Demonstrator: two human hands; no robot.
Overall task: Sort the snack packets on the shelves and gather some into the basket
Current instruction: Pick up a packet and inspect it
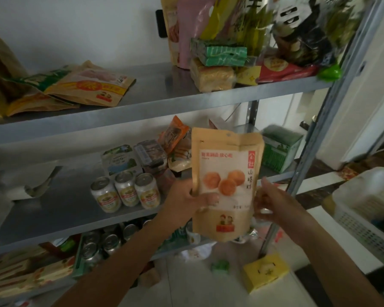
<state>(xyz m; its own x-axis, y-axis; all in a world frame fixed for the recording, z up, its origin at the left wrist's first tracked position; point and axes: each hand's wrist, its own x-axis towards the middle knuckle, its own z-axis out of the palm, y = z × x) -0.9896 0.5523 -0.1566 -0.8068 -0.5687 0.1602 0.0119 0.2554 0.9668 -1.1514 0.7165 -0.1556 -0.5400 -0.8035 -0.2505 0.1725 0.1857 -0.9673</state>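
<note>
Kraft-paper snack pouch (225, 185) held upright between both hands. The left hand (186, 198) pinches its left edge, thumb across the front. The right hand (273, 204) grips the right edge, fingers curled but blurred. Above the thumb the label pictures three orange balls beside vertical characters beginning 山楂; the red header is unreadable. Beer cans (125, 189) stand left of the left fingers, and a white basket (364, 229) sits right of the right fingers.
</note>
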